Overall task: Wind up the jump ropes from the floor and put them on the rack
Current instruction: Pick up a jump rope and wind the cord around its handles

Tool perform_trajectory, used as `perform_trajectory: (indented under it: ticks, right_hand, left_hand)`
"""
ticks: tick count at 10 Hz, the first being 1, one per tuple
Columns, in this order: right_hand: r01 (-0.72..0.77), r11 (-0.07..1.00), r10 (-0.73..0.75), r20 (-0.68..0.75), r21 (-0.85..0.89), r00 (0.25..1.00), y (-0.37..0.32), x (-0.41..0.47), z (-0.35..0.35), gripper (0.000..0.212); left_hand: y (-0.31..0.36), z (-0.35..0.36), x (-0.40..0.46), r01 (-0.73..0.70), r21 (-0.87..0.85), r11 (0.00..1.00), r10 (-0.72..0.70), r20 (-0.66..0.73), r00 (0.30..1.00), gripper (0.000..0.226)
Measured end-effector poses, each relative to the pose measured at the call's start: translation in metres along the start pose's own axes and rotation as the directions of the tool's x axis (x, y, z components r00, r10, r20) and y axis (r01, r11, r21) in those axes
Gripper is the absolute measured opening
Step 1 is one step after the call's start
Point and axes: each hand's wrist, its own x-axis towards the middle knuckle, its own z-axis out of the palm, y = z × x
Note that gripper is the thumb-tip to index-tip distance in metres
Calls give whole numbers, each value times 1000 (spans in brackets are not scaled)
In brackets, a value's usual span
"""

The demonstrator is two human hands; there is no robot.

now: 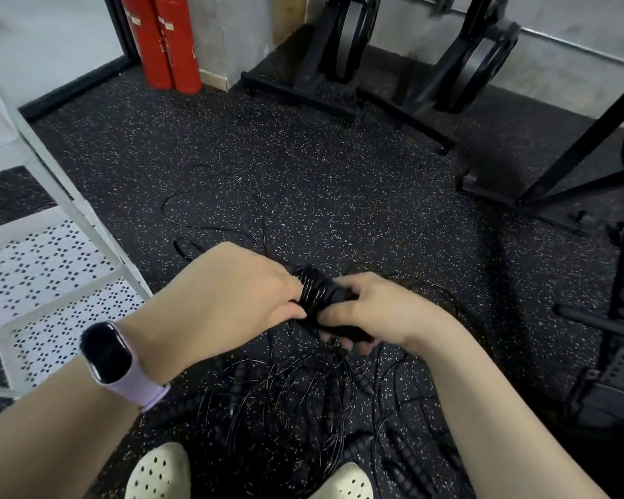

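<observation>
A rope bundle (316, 297) is held between both hands above the speckled floor (339, 196), low in the middle of the view. It is made of black handles wrapped crosswise with glossy black cord. Its long axis runs from upper left to lower right, the upper end pointing away from the person, toward the far wall, the lower end toward the right wrist. The number of handles inside the bundle cannot be told.

The left hand (231, 293) is curled around the upper, wound part, the thumb lying against the coils. The right hand (371, 311) is closed around the lower end, its fingers wrapped over the handles.

Below the hands a tangled rope pile (303, 401) lies on the floor, with thin cords and several ribbed handles mixed together; the ropes in it cannot be counted. One loose cord (209, 199) is looped out across the floor beyond the left hand.

A white rack (62, 246) with perforated shelves stands at the left. One watch (112, 358) with a pale band is worn on the left wrist. Two pale shoes (159, 473) are seen at the bottom edge. Two red cylinders (163, 41) stand against the far wall, and two black stands (393, 66) are set beside them to the right.
</observation>
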Motion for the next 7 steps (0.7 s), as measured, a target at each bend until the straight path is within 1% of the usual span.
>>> perform_trajectory:
  ticks: [1, 2, 3, 4, 5, 6, 7]
  right_hand:
    - [16, 978, 28, 210, -206, 977, -2, -4, 3, 20]
    - [67, 954, 61, 407, -291, 911, -4, -10, 9, 17]
    - [181, 973, -60, 601, -142, 797, -7, -20, 6, 28]
    - [212, 959, -284, 665, 189, 690, -7, -27, 1, 22]
    - [214, 847, -492, 563, 487, 664, -5, -28, -6, 23]
    - [212, 768, -513, 382, 605, 769, -4, -24, -12, 19]
    - [172, 702, -460, 255, 691, 850, -2, -20, -9, 20]
  left_hand:
    - [4, 3, 5, -46, -105, 993, 53, 68, 996, 48]
    - [5, 13, 8, -88, -69, 994, 91, 40, 995, 68]
    - [15, 14, 2, 14, -263, 965, 1, 57, 998, 79]
    - [11, 16, 1, 222, -827, 517, -108, 194, 975, 61]
    - [-12, 63, -11, 450, -878, 163, -252, 404, 879, 32]
    - [-8, 64, 9, 478, -872, 103, -338, 421, 842, 44]
    - [23, 21, 22, 453, -883, -126, -502, 450, 738, 48]
